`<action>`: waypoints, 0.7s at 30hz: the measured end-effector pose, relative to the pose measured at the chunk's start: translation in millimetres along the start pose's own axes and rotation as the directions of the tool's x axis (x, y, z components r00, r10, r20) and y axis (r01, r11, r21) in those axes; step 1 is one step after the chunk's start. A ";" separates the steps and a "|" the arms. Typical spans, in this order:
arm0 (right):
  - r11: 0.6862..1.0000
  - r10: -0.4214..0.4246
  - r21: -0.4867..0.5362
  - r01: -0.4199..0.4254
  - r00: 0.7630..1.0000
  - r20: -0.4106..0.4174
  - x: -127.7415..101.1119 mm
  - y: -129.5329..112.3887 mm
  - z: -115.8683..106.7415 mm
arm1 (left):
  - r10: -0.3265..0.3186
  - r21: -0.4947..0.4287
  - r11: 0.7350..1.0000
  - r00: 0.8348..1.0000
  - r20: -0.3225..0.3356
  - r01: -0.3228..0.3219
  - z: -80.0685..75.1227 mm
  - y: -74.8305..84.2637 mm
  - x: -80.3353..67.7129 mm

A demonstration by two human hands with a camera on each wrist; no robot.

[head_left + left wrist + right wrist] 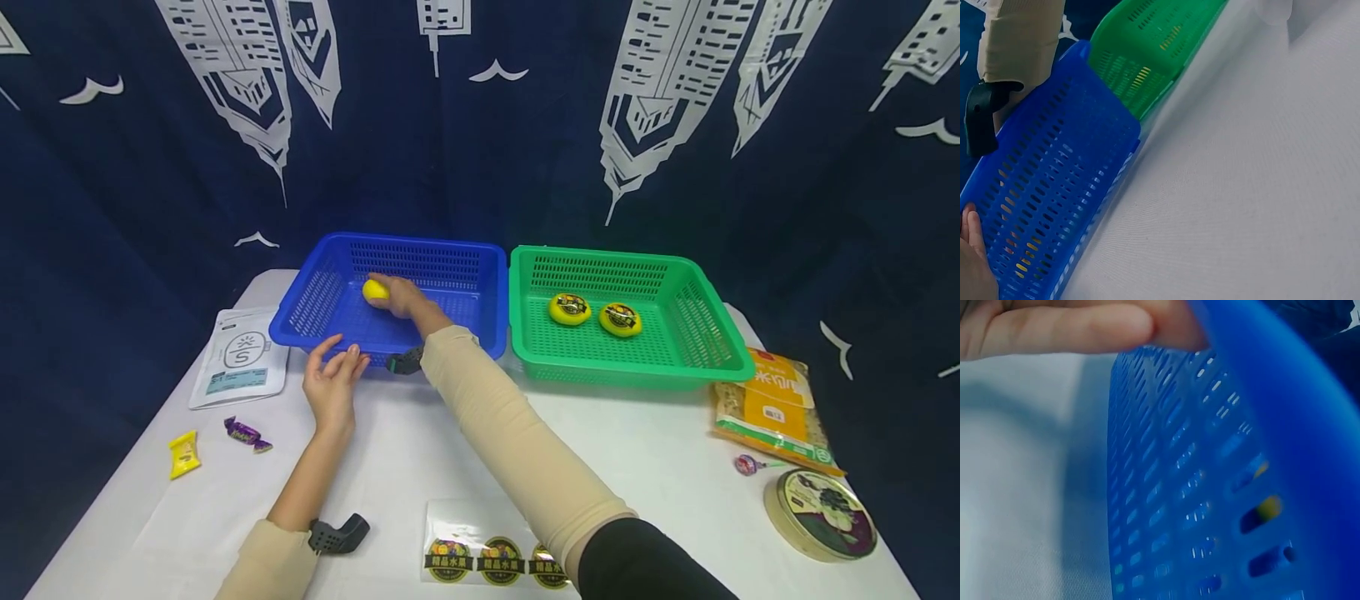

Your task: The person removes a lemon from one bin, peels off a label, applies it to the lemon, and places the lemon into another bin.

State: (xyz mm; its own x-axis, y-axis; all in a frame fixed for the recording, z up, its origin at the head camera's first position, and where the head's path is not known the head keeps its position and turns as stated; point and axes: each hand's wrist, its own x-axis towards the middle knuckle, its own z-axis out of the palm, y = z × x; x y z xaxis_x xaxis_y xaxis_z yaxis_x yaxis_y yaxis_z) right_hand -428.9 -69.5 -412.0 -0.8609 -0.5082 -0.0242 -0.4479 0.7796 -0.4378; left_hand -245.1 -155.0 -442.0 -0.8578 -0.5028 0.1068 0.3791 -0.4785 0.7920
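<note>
Inside the blue basket [457, 321], my right hand [403, 297] holds a yellow lemon [375, 290] near the left side, with a finger over its top. Only small yellow bits of it show through the basket's slots in the wrist views. At the front rim of the same basket, my left hand [334, 390] touches the edge, its fingers [974, 234] fairly straight against the outer wall. Two yellow lemons, one [570, 309] left of the other [620, 319], lie in the green basket [622, 371], both bearing black-and-gold round stickers.
A clear sheet [457, 521] with several fruit stickers lies at the front. To the left are a white pouch [242, 354], a purple candy [246, 434] and a yellow candy [184, 454]. A grain bag [776, 408], lollipop [747, 465] and round tin [821, 515] sit at right.
</note>
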 end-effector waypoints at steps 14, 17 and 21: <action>0.992 -0.114 0.048 0.120 0.986 -0.123 -8.2 3.6 -7.1 | -0.003 0.034 0.999 1.000 0.001 0.003 2.5 -1.2 -4.4; 0.983 -0.155 0.070 0.170 0.971 -0.180 -9.7 1.9 -12.1 | 0.003 0.041 0.999 1.000 -0.004 -0.003 3.1 -0.9 -4.4; 0.968 -0.177 0.133 0.212 0.956 -0.236 -16.2 -1.2 -25.2 | 0.017 0.047 0.999 1.000 -0.014 -0.016 2.5 0.2 -3.0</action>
State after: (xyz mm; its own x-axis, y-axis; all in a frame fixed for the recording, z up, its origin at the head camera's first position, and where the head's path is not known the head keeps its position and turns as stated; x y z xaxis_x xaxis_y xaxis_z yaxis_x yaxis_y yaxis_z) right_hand -420.5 -53.0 -388.4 -0.8001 -0.5375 0.2663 -0.5844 0.5981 -0.5485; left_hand -243.3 -151.8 -440.6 -0.8464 -0.5207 0.1117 0.3760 -0.4359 0.8177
